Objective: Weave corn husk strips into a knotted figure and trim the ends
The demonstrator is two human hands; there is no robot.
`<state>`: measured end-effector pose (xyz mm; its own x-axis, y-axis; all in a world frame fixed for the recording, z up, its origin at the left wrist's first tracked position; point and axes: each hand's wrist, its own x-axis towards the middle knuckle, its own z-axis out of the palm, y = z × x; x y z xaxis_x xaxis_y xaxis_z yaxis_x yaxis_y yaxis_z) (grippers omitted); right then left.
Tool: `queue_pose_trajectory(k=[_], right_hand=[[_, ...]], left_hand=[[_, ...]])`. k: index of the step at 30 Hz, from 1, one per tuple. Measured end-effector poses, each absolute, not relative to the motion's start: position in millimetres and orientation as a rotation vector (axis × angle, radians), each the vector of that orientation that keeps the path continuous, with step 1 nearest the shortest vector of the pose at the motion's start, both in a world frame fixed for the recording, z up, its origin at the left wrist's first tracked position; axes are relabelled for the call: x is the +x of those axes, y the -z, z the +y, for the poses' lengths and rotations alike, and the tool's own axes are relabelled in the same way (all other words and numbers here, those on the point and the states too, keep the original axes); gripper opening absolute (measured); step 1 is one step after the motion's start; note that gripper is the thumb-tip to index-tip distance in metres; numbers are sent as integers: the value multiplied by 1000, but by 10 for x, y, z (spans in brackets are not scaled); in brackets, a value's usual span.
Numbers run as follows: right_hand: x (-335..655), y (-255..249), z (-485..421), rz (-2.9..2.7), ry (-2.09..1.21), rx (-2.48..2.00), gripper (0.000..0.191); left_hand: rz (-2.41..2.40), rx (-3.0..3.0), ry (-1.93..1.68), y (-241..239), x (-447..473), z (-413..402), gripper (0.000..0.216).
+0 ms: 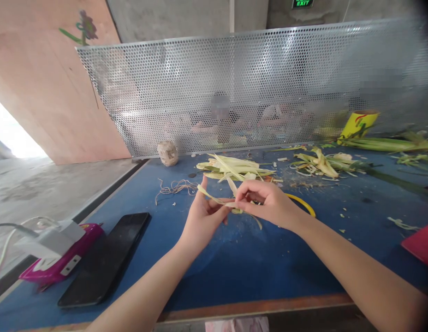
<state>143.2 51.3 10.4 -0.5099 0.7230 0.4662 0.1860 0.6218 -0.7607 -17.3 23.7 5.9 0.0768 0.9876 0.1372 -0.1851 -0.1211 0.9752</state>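
Observation:
Over the middle of the blue table, my left hand (207,207) pinches a pale strip of husk (214,197), whose one end curls up past the thumb. My right hand (265,200) closes its thumb and fingers on the same strip, close to the left fingertips. A thin strand hangs below the right fingers. Just behind the hands lies a pile of pale yellow-green husks (240,167), partly covered by the fingers. A yellow curved band (304,203) shows beside my right wrist. Left of the hands are loose brown strings (177,187).
A black phone (105,260) and a magenta power strip (62,263) with a white charger lie at left. A perforated metal screen (200,92) stands behind a round pale roll (168,153). More husk scraps (321,163), a yellow can (359,124) and a red object (421,244) are at right.

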Motion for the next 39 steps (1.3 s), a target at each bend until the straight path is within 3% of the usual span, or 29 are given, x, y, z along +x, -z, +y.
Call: queue_pose_trajectory(k=[6, 10, 21, 30, 39], right_hand=[[1440, -68, 518, -2070, -702, -677, 9], [1458, -89, 525, -2127, -527, -627, 11], [1459, -69, 549, -2143, -507, -690, 15], [1473, -76, 559, -2193, -432, -700, 15], [1480, -64, 574, -2193, -483, -745, 12]], left_hand=[[891, 1205, -1332, -29, -190, 272, 107], [891, 1244, -1310, -32, -207, 279, 95], [1008, 1277, -1350, -69, -186, 231, 94], [1042, 1753, -1334, 16, -212, 177, 85], [1023, 1855, -1335, 77, -252, 254, 85]])
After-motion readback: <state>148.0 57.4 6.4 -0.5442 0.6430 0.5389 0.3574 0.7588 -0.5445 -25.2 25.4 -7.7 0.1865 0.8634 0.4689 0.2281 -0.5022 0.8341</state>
